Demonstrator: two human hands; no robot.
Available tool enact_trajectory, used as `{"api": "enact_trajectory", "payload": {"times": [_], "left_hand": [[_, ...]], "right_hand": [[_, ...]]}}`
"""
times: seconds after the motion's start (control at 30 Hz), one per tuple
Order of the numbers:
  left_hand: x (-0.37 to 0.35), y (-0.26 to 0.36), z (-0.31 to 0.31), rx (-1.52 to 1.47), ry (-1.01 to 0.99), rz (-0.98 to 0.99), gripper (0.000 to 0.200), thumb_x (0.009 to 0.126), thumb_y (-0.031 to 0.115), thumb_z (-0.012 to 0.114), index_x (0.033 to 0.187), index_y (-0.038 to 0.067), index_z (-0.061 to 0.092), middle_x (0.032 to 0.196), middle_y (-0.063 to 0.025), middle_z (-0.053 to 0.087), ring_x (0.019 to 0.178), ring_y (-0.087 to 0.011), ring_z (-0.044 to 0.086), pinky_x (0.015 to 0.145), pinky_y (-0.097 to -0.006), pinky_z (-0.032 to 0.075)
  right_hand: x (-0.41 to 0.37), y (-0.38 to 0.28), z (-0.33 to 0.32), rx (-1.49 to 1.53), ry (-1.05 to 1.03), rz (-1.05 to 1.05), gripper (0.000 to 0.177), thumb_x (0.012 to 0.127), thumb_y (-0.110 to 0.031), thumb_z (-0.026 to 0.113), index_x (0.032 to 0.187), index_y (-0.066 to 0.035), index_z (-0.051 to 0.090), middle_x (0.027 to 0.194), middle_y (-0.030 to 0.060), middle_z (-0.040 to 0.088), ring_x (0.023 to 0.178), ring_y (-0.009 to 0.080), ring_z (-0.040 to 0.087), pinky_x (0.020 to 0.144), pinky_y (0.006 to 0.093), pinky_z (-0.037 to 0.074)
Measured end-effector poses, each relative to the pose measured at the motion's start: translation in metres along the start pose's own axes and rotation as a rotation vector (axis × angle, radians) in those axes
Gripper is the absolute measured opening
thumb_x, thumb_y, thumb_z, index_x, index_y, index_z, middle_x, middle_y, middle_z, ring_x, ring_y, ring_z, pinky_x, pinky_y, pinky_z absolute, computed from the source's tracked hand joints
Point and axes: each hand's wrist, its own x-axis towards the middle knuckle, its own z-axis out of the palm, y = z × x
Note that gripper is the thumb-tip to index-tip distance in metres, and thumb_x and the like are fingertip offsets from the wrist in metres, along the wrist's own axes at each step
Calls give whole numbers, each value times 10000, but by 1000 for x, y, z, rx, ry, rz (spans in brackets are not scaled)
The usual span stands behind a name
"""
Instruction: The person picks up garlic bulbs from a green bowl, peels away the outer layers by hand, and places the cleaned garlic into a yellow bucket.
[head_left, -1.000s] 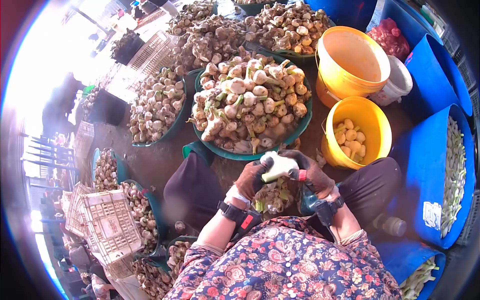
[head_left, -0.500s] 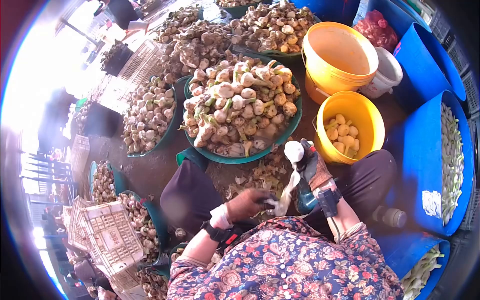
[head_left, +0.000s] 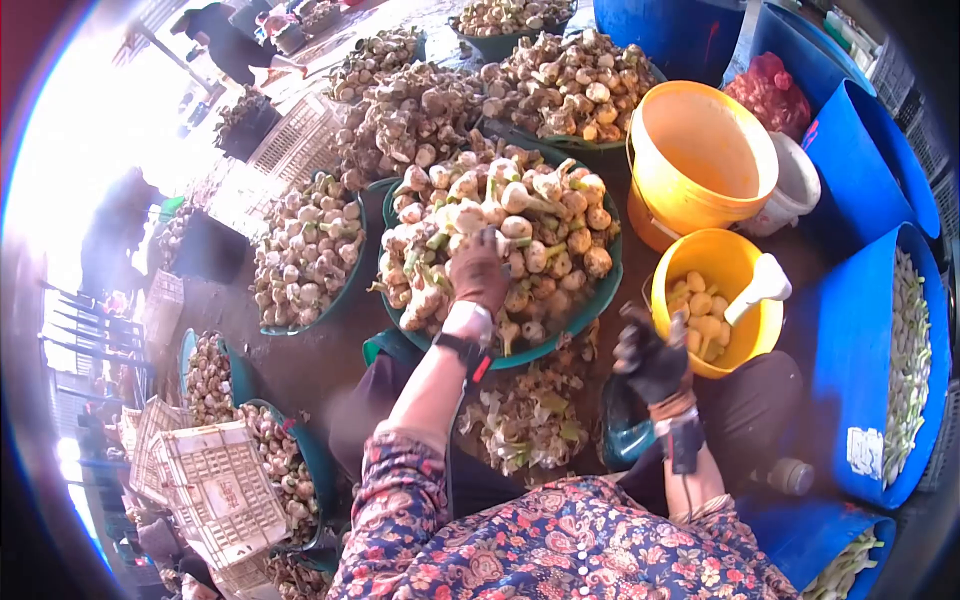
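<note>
My left hand [head_left: 478, 272], in a brown glove, reaches forward onto the garlic bulbs [head_left: 540, 215] heaped in the green basin [head_left: 560, 335]. Its fingers curl down over the bulbs and are hidden. My right hand [head_left: 652, 362], in a dark glove, hovers between my knees beside the small yellow bucket [head_left: 665, 330]. A short dark tip, seemingly a small knife, sticks up from its closed fingers. A white peeled garlic bulb [head_left: 760, 285] is in the air over that bucket, which holds several peeled bulbs [head_left: 700, 305].
Trimmings [head_left: 525, 420] lie between my knees. A large yellow bucket [head_left: 700, 130], a white bucket [head_left: 795, 185] and blue barrels [head_left: 850, 330] holding stems stand at the right. More garlic basins [head_left: 305, 250] and white crates [head_left: 215, 480] fill the left. A person [head_left: 225, 40] bends at the back.
My hands pulled the stalk off a bulb. The left hand then reached forward into the basin, and the right hand let the peeled bulb go toward the small yellow bucket.
</note>
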Motion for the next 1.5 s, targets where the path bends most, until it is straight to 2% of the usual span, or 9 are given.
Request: {"api": "enact_trajectory", "payload": {"times": [0.17,0.4,0.5,0.77,0.93,1.1,1.23,1.33,1.5], "left_hand": [[64,-2,41,209,-234,75,466,789,133,560,1242,62,476,1069,-157,609,967,-300,607,799,-423,488],[-28,16,-13,-456,-100,-56,484,642,312,735,1052,70,647,976,-129,675,896,-252,655,811,-347,509],[-97,57,-44,-752,-382,-32,417,664,306,735,994,60,667,927,-130,677,863,-226,659,797,-332,506],[-147,68,-53,-564,-352,214,614,629,415,779,1079,28,626,968,-199,627,911,-347,617,799,-398,489],[-145,45,-59,-1239,-728,-100,590,708,294,778,1162,-14,562,969,-86,640,847,-176,618,757,-314,496],[-177,72,-21,-1760,-421,-300,619,724,130,777,1245,-16,476,1093,-68,592,957,-139,566,868,-289,466],[-176,70,-42,-1015,-133,-60,591,712,102,764,1234,-14,511,1066,-106,626,942,-137,589,839,-298,480],[-174,54,-30,-880,-296,128,423,731,79,730,1124,-14,604,960,-96,659,857,-148,616,805,-293,490],[-170,49,-24,-1652,-566,-694,281,879,202,639,1052,-18,636,869,-62,660,721,-141,629,643,-250,495]], "right_hand": [[13,31,5,-492,538,259,637,942,-557,324,1146,-7,572,852,65,633,720,186,580,650,305,469],[18,45,-10,-671,537,-6,378,916,-370,542,1070,-32,609,804,24,604,644,105,544,556,234,438],[23,68,8,-1024,637,-255,245,864,-269,647,877,-24,651,713,-9,571,602,44,482,509,217,382],[2,62,2,-1504,598,-170,255,837,-244,615,813,9,647,670,8,593,608,93,511,549,274,430],[-2,57,8,-970,476,70,287,886,-296,530,908,-31,640,726,17,589,604,103,533,548,263,436],[2,67,18,-464,592,217,400,942,-452,444,876,-86,591,702,-10,538,621,106,509,546,246,414],[-5,64,-4,-828,463,200,430,959,-474,406,915,-94,602,752,-23,539,657,88,474,595,224,397],[0,62,-29,-911,369,175,346,950,-404,477,957,-83,605,798,-26,549,692,83,485,641,234,413],[-8,62,7,-903,230,107,365,918,-253,553,1202,-29,505,1089,46,549,985,128,519,863,260,439]]}}
